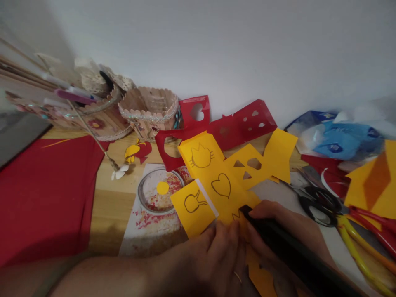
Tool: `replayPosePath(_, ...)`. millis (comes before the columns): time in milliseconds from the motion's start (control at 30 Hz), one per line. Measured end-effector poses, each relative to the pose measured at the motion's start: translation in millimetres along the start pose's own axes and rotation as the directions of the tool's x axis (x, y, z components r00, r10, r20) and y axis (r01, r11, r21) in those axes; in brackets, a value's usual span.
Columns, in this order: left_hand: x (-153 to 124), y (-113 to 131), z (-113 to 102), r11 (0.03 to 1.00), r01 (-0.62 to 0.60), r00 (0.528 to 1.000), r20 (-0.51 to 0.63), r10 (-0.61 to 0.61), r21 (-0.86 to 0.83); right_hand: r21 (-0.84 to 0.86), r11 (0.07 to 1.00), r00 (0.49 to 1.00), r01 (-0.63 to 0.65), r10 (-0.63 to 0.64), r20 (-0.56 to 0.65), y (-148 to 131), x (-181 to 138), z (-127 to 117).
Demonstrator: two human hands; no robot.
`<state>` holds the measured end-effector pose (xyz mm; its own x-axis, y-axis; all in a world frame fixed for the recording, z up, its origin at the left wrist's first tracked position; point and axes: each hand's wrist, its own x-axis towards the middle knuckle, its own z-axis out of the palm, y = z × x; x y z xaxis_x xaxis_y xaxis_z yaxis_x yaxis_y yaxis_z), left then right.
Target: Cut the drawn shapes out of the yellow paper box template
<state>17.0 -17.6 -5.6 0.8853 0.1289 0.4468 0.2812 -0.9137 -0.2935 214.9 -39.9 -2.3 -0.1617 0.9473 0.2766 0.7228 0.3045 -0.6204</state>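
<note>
Yellow paper (227,181) lay just ahead of both hands; left hand (213,255) pinned its edge, right hand (284,231) gripped black tool (287,247)

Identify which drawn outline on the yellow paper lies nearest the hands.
The rabbit-like outline on the lower-left flap, just above the left hand. The heart sits slightly higher; the cat face is farthest up.

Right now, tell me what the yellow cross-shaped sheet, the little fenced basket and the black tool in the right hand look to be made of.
Yellow sheet: matte paper or thin card, creased into panels, with cut-out holes and pen outlines.
Basket: apparently wooden craft sticks, pale and unvarnished, with rounded tips and a glittery band.
Black tool in the right hand: dark and smooth, probably plastic; too blurred to be sure.
</note>
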Motion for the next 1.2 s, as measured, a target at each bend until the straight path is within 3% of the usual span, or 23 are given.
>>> replayPosePath(733, -0.4, -0.2, -1.7, 0.999, -0.026, 0.999, 0.034, 0.025, 0.030, -0.116, 0.992, 0.999, 0.048, -0.048, 0.006, -5.8, -4.1, 3.8)
replayPosePath(1067, 0.3, -0.1, -1.1, 0.999, -0.048, 0.998, 0.045, 0.048, 0.006, -0.114, 0.979, 0.985, 0.167, -0.170, -0.009, -3.0, -3.0, 0.1)
replayPosePath(1200, -1.9, -0.1, 0.1, 0.997, -0.070, 0.997, 0.045, 0.070, 0.009, -0.120, 0.979, 0.986, 0.164, -0.164, 0.012, -1.6, -2.8, 0.8)
